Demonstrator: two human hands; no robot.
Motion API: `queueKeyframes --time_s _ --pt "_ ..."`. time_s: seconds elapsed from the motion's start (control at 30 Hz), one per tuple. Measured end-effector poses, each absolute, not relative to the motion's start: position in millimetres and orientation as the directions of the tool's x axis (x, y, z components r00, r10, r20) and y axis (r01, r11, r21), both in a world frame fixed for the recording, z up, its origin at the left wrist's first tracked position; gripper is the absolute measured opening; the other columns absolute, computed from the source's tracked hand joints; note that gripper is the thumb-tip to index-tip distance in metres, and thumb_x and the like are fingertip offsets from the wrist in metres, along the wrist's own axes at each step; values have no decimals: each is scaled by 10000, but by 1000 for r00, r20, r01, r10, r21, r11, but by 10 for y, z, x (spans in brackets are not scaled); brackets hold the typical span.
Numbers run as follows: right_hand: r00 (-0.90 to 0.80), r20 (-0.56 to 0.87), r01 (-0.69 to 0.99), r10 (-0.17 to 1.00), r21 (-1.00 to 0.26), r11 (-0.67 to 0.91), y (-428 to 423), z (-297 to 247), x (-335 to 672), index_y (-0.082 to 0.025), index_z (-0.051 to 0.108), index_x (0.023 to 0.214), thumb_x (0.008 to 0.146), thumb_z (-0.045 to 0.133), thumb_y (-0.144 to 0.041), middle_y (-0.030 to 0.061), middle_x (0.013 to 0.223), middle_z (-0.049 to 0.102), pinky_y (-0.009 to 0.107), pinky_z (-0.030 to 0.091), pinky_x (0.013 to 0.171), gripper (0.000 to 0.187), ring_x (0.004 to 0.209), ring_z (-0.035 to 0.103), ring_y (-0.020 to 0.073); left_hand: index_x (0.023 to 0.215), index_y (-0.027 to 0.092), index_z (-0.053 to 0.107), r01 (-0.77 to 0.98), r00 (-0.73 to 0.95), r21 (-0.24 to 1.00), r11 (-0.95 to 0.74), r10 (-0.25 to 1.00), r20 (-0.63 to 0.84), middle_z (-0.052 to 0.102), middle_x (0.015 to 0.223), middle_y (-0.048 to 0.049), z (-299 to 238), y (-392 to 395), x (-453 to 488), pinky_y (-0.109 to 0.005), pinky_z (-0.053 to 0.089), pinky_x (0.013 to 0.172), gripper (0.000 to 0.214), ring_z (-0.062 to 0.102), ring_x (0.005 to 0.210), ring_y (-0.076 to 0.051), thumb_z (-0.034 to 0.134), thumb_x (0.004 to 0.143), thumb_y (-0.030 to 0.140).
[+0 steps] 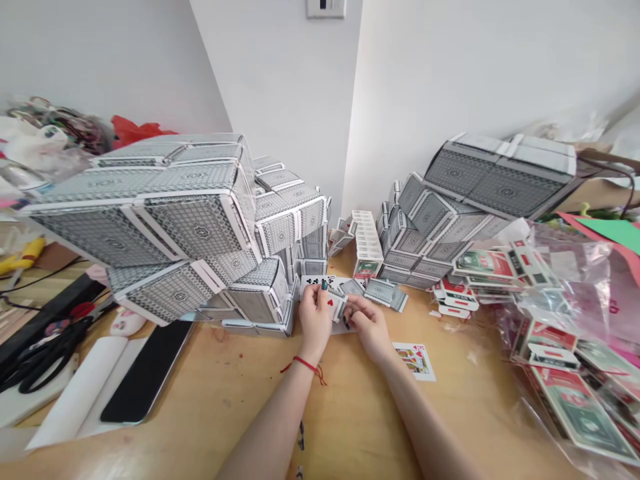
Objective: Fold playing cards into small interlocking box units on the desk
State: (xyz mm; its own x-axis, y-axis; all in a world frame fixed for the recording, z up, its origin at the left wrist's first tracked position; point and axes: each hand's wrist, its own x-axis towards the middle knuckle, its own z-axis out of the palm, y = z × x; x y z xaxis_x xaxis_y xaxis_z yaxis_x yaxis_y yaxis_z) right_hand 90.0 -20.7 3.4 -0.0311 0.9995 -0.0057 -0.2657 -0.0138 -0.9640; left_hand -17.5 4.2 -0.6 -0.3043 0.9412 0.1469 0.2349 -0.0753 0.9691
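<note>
Between the stacks (200,230), I have the left hand (315,315) pinching a heart card (334,305), its other side toward the right hand (367,322), narrowly curled, contact unclear

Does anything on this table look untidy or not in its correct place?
Yes, mildly. One face card lies alone, face up, beside the right forearm, whereas the large blocks show patterned card backs. Further right, red-and-green card boxes lie heaped at uneven angles, looking rather spilled.
</note>
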Motion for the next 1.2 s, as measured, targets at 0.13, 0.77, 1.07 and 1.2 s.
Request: queueKeyframes --time_s 0.13,0.77,1.07,1.2 --pt "85 15 -124 996 -992 25 -193 24 890 -165 586 864 696 561 -319 -12 616 559 215 366 465 228 500 446 102 876 163 525 246 -219 959 -140 956 196 603 826 -42 9 30 -151 -259 436 693 161 563 770 -141 417 830 274" --pt "392 226 349 892 -933 83 -149 -125 1066 -167 613 911 732 541 -291 60 781 653 306 471 638 230 638 574 169 910 180 574 558 -11 737 -380 885 465 627 853 -43 -10 -48 -155 -274 469 721 313 585 817 -148 372 749 3" --pt "233 475 638 849 -733 235 -167 -76 1077 -184 649 922 764 510 -265 70 796 660 356 454 740 225 803 541 212 943 190 568 432 32 818 -381 912 408 632 916 -40 72 -41 -160 -257 484 713 189 589 813 -137 498 770 158" --pt "177 398 539 900 -804 249 -178 -84 1023 -180 624 973 758 512 -272 66 823 654 342 468 722 259 756 575 193 1006 213 570 416 72 809 -415 902 425 626 992 -43 89 -42 -158 -297 463 811 241 575 921 -154 488 786 158"
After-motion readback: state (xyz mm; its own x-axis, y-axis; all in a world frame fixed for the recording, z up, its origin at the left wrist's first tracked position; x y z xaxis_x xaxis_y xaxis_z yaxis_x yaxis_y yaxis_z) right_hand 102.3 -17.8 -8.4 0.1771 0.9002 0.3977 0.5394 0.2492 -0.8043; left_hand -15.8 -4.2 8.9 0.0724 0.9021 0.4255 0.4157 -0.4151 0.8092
